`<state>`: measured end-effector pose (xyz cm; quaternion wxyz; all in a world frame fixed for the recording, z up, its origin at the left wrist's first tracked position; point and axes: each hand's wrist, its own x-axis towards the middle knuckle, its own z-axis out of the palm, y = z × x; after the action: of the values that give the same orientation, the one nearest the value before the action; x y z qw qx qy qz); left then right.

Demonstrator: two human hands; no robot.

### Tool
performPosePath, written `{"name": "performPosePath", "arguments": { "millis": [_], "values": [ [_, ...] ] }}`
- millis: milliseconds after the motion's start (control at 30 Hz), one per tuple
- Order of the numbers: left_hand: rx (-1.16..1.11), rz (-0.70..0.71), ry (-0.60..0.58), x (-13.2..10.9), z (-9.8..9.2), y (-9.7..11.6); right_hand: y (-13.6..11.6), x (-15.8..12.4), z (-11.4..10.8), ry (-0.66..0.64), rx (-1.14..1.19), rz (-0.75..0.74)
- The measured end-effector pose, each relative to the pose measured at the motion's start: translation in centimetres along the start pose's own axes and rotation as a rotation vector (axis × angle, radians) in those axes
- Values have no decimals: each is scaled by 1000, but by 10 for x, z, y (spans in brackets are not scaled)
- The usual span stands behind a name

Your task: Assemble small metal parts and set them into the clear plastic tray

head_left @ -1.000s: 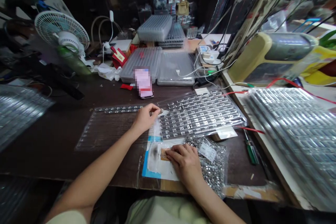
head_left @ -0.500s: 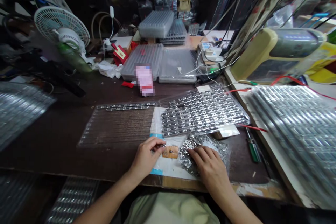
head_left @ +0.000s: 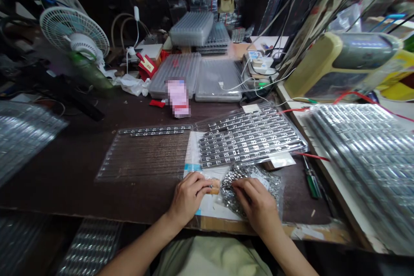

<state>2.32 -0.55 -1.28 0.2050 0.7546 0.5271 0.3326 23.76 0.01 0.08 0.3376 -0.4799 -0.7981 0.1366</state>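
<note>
My left hand (head_left: 190,194) is over a small orange-brown block (head_left: 216,186), thumb and forefinger pinched together at a tiny metal piece on it. The fingers cover the block's left part. My right hand (head_left: 260,202) rests on a clear plastic bag (head_left: 276,185) heaped with small shiny metal parts (head_left: 231,177). Its thumb and fingertips come together at the left side of the heap, and what is between them is too small to make out. Behind both hands lies a clear tray (head_left: 249,138) with rows of dark and silver metal parts.
A second clear ribbed tray (head_left: 142,159) at left holds two short rows along its far edge. A green-handled screwdriver (head_left: 312,184) lies right of the bag. Stacked trays (head_left: 365,151) stand at right, a fan (head_left: 76,34) at back left. Red wire (head_left: 313,156) crosses the right side.
My left hand has moved right, onto the block, covering more of it. My right hand stays at the bag, its fingers slightly more drawn together.
</note>
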Motion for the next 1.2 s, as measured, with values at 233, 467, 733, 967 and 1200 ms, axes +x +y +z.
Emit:
{"name": "performPosePath", "arguments": {
  "millis": [233, 467, 733, 967, 1200],
  "values": [
    [32, 10, -4, 3, 0, 4, 0, 1, 2, 20, 53, -15],
    [-99, -47, 176, 1, -2, 0, -19, 10, 30, -25, 3, 67],
    [-153, -77, 232, 1, -4, -5, -31, 17, 46, -39, -143, 45],
    [-169, -98, 211, 1, -2, -6, 9, -5, 10, -221, -391, -211],
    [-165, -129, 188, 6, -6, -6, 19, -11, -1, -171, -306, -225]
  ]
}}
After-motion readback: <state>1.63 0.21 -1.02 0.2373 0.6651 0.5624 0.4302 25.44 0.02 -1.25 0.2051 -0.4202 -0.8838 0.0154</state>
